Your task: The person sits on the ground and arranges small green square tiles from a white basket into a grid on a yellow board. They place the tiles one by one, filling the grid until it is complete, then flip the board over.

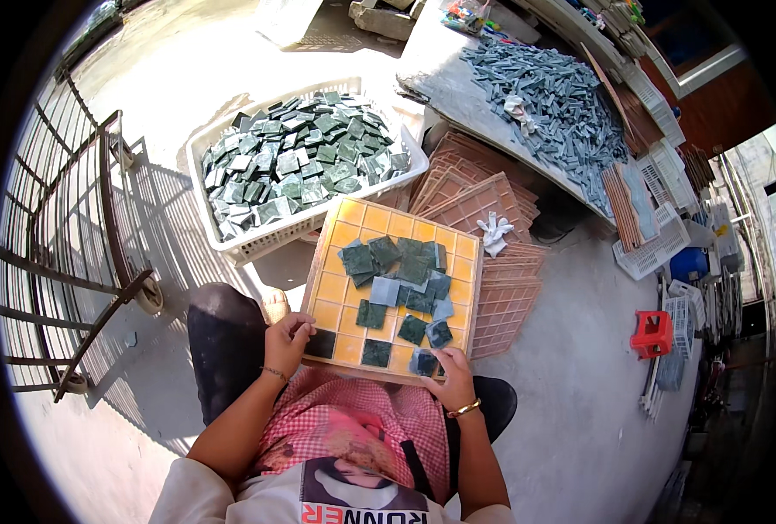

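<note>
Sitting with a yellow gridded board (334,288) across the lap, the person has both hands at its near edge. The right hand (451,375) is at the near right corner, and a greenish tile (421,361) lies just to the left of its fingertips, seeming to touch them. The thumb and forefinger are bent towards this tile, but one cannot tell whether this grip is pinching it or only resting against it. The tile looks about square, so it gives no clear long axis; it sits slightly turned against the grid lines. The right hand is clearly the nearer one. The left hand (290,336) is at the left edge, its fingers curled, just beside a dark tile (321,344) in the near left corner; whether this grip contains something cannot be told. Loose green tiles (416,271) lie heaped farther up the board.
</note>
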The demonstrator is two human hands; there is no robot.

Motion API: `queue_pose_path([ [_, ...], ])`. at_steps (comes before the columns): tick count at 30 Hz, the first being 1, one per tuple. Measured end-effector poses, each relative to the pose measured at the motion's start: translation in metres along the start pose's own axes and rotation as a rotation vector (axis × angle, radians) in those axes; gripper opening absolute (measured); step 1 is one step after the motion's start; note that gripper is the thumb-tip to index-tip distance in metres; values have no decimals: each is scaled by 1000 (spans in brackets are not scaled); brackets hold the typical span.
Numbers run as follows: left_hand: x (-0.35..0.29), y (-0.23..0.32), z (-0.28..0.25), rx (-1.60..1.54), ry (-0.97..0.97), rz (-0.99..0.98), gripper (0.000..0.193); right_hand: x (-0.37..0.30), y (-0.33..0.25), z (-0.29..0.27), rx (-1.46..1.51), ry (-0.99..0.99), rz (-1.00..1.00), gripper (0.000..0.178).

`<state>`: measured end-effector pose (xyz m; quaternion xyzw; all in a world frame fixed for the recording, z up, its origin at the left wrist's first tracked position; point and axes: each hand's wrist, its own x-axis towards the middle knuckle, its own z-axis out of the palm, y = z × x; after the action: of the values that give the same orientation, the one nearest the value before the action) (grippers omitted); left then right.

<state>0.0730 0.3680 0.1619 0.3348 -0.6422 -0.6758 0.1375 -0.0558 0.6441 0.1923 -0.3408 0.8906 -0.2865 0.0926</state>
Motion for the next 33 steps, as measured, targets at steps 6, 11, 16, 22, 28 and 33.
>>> queue_pose_path([
  [6, -15, -7, 25, 341, -197, 212, 12, 1, 3, 26, 49, 5, -68, 53],
  [11, -13, -6, 41, 560, -295, 596, 12, -4, 3, 47, 214, 61, 69, 46],
  [16, -15, 1, 73, 734, -395, 704, 34, 3, -4, 39, 60, -20, 18, 38],
  [22, -12, -7, 76, 927, -463, 740, 51, 38, -10, 16, -6, 48, 27, 40],
  [28, -12, -8, 73, 840, -454, 723, 51, 62, -1, 18, -199, -167, 67, 52],
  [33, 3, -5, 59, 746, -243, 743, 52, 55, -1, 17, -120, -6, -34, 54],
])
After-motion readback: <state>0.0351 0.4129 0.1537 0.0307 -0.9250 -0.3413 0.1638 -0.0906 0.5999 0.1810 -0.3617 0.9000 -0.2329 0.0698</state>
